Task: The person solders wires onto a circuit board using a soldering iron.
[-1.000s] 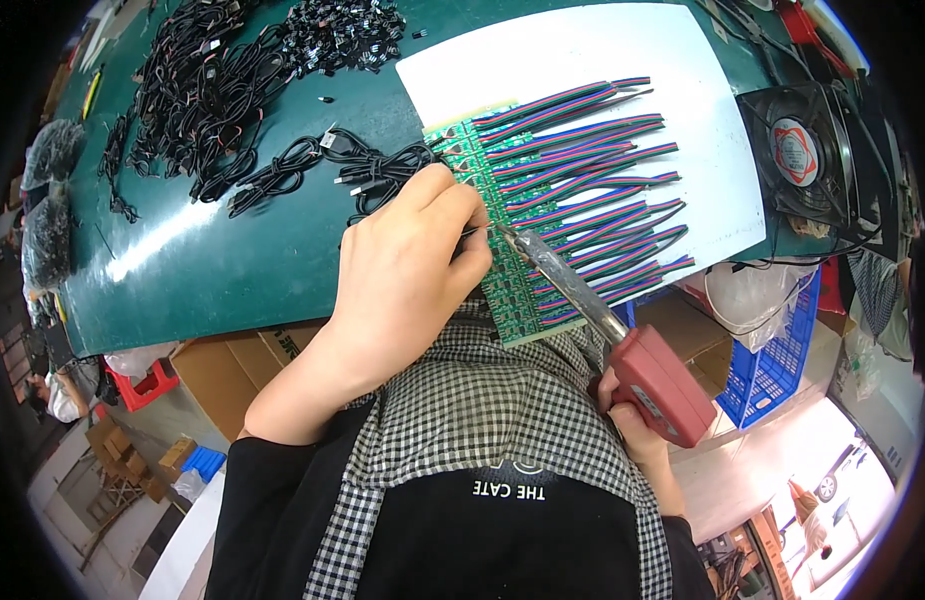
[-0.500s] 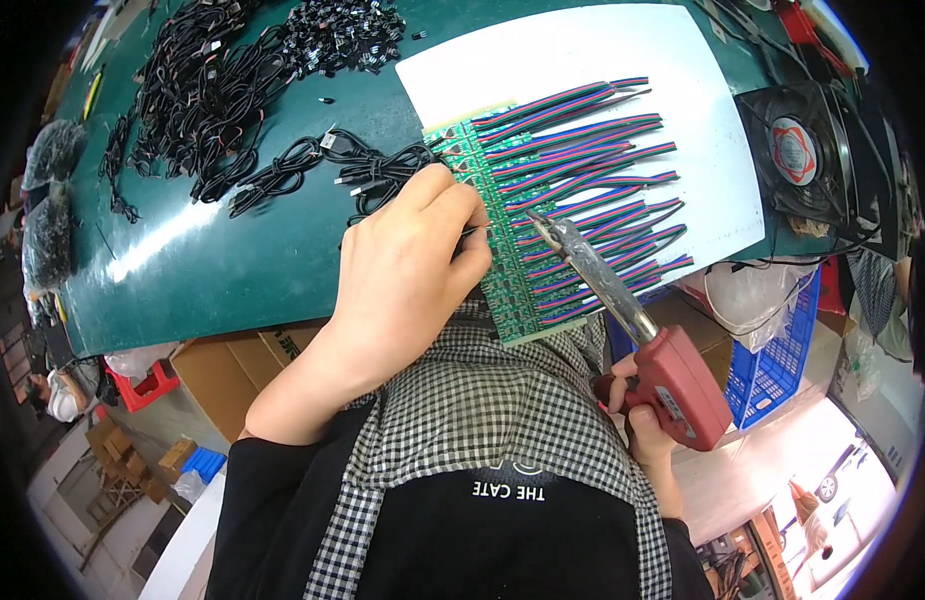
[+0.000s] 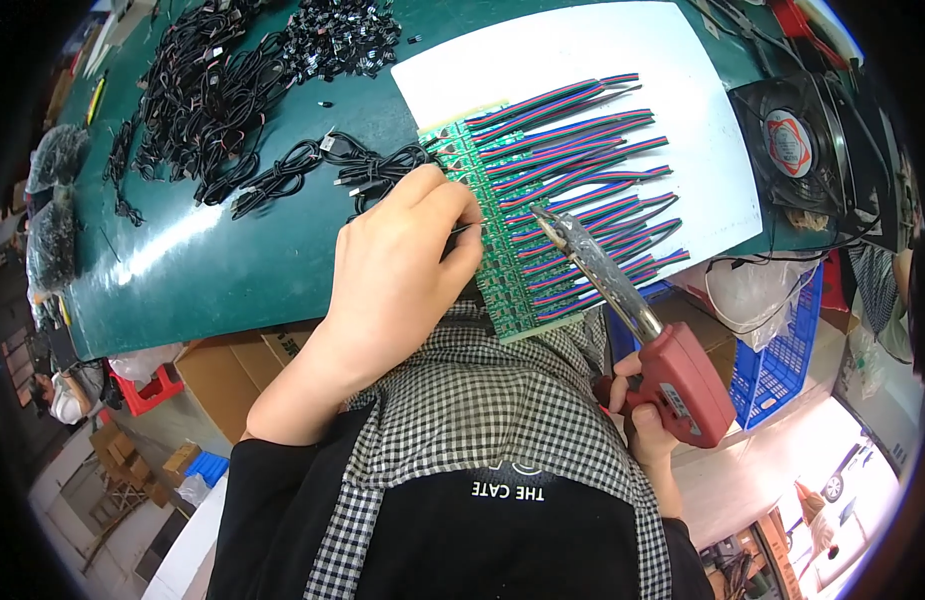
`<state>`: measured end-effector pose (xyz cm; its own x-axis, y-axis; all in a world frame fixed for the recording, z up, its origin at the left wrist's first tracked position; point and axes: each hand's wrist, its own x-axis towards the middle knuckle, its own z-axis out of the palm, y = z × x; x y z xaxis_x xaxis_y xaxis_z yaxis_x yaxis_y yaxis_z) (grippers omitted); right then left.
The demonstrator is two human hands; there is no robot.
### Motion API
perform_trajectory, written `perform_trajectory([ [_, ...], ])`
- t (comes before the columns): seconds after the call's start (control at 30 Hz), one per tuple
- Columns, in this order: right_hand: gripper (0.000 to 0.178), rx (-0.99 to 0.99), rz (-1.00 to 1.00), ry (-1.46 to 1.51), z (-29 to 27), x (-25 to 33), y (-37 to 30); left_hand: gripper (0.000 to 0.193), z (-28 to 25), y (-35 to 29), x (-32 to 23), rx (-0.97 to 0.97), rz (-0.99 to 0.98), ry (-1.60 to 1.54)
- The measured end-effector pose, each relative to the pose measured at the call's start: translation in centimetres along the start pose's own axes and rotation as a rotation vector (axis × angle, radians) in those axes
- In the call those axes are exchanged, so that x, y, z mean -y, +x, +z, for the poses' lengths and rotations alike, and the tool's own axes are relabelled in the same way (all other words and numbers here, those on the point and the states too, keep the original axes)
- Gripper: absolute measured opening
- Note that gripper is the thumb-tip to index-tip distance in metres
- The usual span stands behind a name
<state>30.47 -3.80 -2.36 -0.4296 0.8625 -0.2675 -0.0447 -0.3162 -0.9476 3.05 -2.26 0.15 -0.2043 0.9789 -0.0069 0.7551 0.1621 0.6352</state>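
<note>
left hand (image 3: 397, 260) seems to pinch thin lead (image 3: 466, 228) at green boards (image 3: 502, 280), near edge of table (image 3: 232, 300); right hand (image 3: 644, 425) grips red soldering iron (image 3: 685, 385). i judge soldering in hand; next move calls for steady iron beside left fingertips.

Seen from a person's head, the left of two side-by-side fisheye cameras gives me a steep look down over the checked apron (image 3: 482, 420) and out across the green surface (image 3: 212, 275). I have the circuit boards (image 3: 499, 270) close, near mid-frame. My wide view bends straight edges toward its dark rim, reaching the axial fan (image 3: 788, 145) at right and a cardboard box (image 3: 227, 375) at lower left.
</note>
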Motion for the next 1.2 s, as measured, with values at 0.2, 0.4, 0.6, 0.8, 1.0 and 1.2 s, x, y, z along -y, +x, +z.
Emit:
perform_trajectory([
  [0.2, 0.061, 0.037, -0.041, 0.181, -0.3, -0.3, -0.1, 0.007, -0.6, 0.2, 0.4, 0.021, -0.014, -0.128],
  [0.4, 0.070, 0.011, -0.001, 0.016, -0.1, 0.1, 0.0, 0.010, -1.4, 0.8, 0.7, 0.141, 0.069, -0.135],
  [0.6, 0.076, 0.020, 0.090, 0.131, -0.5, 0.0, 0.0, 0.011, -1.8, 2.0, 0.4, 0.243, 0.196, 0.002],
  [0.8, 0.076, 0.069, 0.149, 0.094, -1.4, -0.8, -0.3, 0.010, -1.9, 2.8, 0.3, 0.316, 0.248, 0.048],
  [1.0, 0.075, 0.058, 0.101, -0.053, -1.9, -1.6, -0.7, 0.010, -1.8, 2.9, 0.0, 0.320, 0.251, 0.061],
  [1.2, 0.074, 0.105, 0.048, -0.113, -2.3, -2.3, -0.9, 0.009, -1.6, 2.6, -0.1, 0.280, 0.251, 0.071],
])
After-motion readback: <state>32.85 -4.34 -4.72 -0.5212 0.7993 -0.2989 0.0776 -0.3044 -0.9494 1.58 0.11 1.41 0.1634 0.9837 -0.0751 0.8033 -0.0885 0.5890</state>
